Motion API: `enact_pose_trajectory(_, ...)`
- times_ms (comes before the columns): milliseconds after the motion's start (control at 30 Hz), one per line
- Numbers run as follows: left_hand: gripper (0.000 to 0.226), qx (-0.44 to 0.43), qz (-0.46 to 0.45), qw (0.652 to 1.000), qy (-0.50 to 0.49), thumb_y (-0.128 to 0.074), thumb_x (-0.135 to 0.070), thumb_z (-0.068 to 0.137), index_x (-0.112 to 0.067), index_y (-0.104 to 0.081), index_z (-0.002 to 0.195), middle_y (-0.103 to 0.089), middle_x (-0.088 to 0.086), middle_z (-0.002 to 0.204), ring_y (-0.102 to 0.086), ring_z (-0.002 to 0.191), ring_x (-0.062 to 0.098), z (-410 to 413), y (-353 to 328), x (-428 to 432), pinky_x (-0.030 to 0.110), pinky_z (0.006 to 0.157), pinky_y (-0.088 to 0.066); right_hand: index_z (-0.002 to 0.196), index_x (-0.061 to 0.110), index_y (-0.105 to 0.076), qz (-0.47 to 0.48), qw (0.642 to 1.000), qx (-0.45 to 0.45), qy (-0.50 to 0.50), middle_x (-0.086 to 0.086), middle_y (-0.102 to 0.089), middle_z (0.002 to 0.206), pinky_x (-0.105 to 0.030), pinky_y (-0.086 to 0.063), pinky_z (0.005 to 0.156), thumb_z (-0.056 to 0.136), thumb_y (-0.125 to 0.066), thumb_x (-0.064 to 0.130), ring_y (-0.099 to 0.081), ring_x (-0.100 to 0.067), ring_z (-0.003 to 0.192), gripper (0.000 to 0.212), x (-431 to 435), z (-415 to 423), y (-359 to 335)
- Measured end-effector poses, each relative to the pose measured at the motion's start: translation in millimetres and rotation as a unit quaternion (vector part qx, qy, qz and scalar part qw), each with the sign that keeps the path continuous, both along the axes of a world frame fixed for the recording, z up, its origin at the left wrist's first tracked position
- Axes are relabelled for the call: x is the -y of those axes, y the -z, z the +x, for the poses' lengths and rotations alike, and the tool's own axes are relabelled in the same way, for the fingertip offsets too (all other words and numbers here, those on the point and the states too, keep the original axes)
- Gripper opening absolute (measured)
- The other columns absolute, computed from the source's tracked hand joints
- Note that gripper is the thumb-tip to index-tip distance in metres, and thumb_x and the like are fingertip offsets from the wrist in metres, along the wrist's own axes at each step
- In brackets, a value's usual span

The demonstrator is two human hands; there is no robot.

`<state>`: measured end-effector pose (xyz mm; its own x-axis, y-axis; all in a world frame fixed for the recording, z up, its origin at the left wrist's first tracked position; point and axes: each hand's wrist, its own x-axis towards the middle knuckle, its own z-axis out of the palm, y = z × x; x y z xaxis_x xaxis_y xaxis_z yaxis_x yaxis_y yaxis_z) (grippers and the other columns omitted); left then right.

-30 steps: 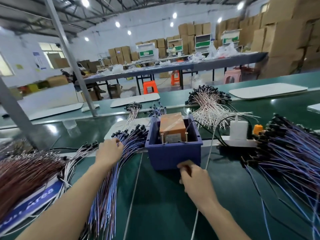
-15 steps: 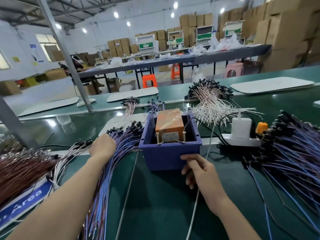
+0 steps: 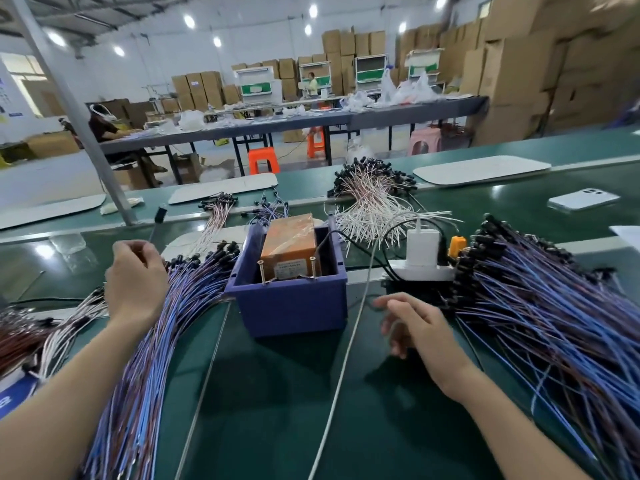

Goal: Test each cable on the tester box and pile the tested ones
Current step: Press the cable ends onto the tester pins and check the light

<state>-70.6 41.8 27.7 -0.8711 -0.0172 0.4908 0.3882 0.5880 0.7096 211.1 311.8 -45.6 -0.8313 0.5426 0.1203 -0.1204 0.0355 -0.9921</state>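
Beside tester box (image 3: 291, 306), blue-purple cable pile (image 3: 156, 341)

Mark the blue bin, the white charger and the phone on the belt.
blue bin (image 3: 294, 308): head view, bare front wall.
white charger (image 3: 422, 245): head view, middle of its body.
phone (image 3: 583, 199): head view, middle of its back.

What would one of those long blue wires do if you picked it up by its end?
Probably flop and dangle: the blue wires lie long, thin and curved. Likely light, being so thin. Its black cap might snag neighbours in the tangled pile.
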Motion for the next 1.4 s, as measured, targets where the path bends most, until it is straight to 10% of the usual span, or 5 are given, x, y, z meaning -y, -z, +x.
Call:
enact_pose_trajectory(433,0.012,-0.304,0.164,0.929,0.134,-0.046,-0.035,0.106,-0.044,-0.043,0.098,-0.055,-0.017,0.078,-0.056,0.063,-0.004,105.5,-104.1,-36.9,0.010,0.057,-0.042,0.086,0.027,-0.073,0.040,0.989,-0.082,0.114,-0.005,-0.063,0.068,-0.022,-0.041,0.047,0.106,-0.045,0.024,-0.052,-0.015,0.052,0.034,16.3,11.4,-19.1)
enact_pose_trajectory(633,0.008,-0.334,0.026,0.907,0.255,-0.056,-0.030,0.096,-0.030,-0.049,0.100,-0.044,-0.017,0.061,-0.048,0.056,0.005,193.0,-23.5,-69.9,0.008,0.054,-0.036,0.106,0.044,-0.064,0.121,0.970,-0.177,0.113,0.000,-0.066,0.088,-0.025,-0.049,0.063,0.094,-0.034,0.073,-0.063,-0.018,0.069,0.043,78.0,-7.6,-27.8)
enact_pose_trajectory(800,0.005,-0.298,-0.060,0.899,0.314,-0.059,-0.027,0.095,-0.025,-0.062,0.091,-0.059,-0.012,0.064,-0.051,0.047,0.006,211.7,56.4,-81.3,0.021,0.044,-0.044,0.105,0.026,-0.072,-0.080,0.973,-0.211,0.049,-0.009,-0.070,0.086,-0.030,-0.057,0.073,0.087,-0.051,0.073,-0.068,-0.024,0.075,0.054,74.2,-5.5,-25.6)
enact_pose_trajectory(1067,0.003,-0.243,-0.134,0.873,0.401,-0.061,-0.026,0.093,-0.028,-0.063,0.093,-0.063,-0.014,0.080,-0.052,0.053,0.006,210.2,75.6,-87.8,0.016,0.048,-0.043,0.081,0.018,-0.068,-0.409,0.885,-0.223,-0.006,0.006,-0.023,0.055,-0.021,-0.025,0.031,0.087,-0.062,0.035,-0.017,-0.007,0.038,0.019,47.2,5.1,-26.2)
enact_pose_trajectory(1400,0.020,-0.315,-0.234,0.850,0.350,-0.057,-0.035,0.092,-0.028,-0.075,0.087,-0.067,-0.016,0.076,-0.060,0.065,0.007,179.6,70.1,-73.0,0.021,0.058,-0.049,0.071,0.023,-0.069,-0.446,0.871,-0.195,0.066,0.004,-0.009,0.046,-0.021,-0.009,0.030,0.080,-0.063,0.035,0.000,-0.012,0.041,0.016,24.0,10.9,-27.9)
